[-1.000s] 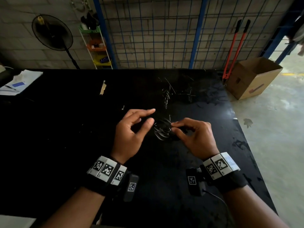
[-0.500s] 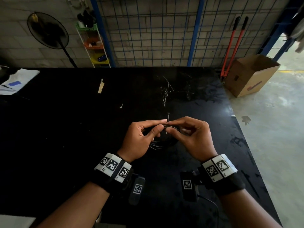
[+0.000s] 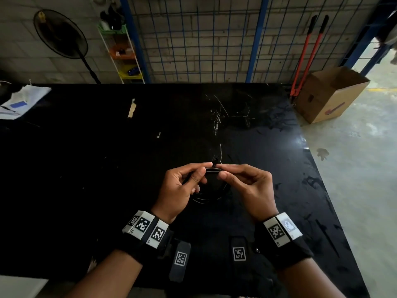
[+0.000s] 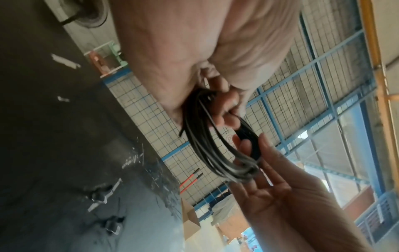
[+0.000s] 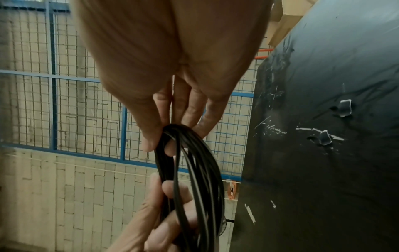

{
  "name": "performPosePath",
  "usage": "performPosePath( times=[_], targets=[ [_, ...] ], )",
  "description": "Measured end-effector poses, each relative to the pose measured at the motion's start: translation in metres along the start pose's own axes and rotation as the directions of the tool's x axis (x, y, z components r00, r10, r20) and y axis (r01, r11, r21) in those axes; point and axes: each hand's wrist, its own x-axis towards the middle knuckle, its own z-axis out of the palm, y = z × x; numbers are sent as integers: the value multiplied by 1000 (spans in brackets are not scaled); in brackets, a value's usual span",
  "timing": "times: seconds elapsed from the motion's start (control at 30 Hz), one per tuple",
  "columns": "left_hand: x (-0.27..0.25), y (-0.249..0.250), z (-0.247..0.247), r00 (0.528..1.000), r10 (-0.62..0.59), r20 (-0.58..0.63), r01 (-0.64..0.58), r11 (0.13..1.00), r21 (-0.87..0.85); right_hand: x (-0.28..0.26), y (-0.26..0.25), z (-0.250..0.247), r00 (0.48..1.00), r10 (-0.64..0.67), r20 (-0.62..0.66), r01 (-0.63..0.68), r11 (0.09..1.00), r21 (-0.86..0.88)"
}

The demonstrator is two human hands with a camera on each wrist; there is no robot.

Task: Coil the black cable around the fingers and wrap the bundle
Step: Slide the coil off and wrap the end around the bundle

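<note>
A thin black cable is wound into a small ring of several loops and hangs between both hands above the black table. My left hand pinches the ring's left upper side between thumb and fingers. My right hand pinches its upper right side. A short cable end sticks up between the fingertips. The left wrist view shows the cable loops running from my left fingers to my right hand. In the right wrist view the coil hangs from my right fingertips down to the left hand.
The table has scratches and small scraps behind the hands. Papers lie at its far left corner. A cardboard box and red bolt cutters stand off the right edge. A wire fence and a fan are behind.
My left hand came in from apart and took hold of the coil beside the right hand. Both hands now pinch the ring together, held slightly higher.
</note>
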Motion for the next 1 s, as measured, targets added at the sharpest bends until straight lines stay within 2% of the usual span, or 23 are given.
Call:
performPosePath(
  times=[0.1, 0.17, 0.37, 0.5, 0.63, 0.9, 0.97, 1.0],
  targets=[
    [-4, -5, -7, 990, -77, 117, 80, 997, -24, -8, 8, -4, 999, 51, 15, -51, 999, 0],
    [-7, -12, -8, 984, -125, 130, 129, 991, -27, -15, 17, -4, 996, 89, 32, -89, 996, 13],
    [-14, -32, -8, 972, -225, 66, 230, 971, -64, -30, 42, -3, 987, 157, -43, -158, 987, -25],
    [-13, -43, -8, 961, -270, 66, 273, 960, -58, -33, 53, -3, 982, 185, -31, -186, 982, -28],
    [-9, -56, -9, 957, -290, 17, 290, 957, -20, -30, 64, -5, 968, 252, -6, -252, 966, -51],
    [13, -77, -6, 945, -318, -72, 319, 948, -1, 6, 81, -8, 937, 350, 23, -346, 933, -96],
    [21, -82, -8, 946, -302, -117, 306, 952, 22, 20, 92, -15, 919, 391, -44, -393, 909, -135],
    [25, -84, -9, 948, -284, -145, 292, 956, 37, 29, 104, -22, 900, 418, -120, -433, 889, -148]
  ],
)
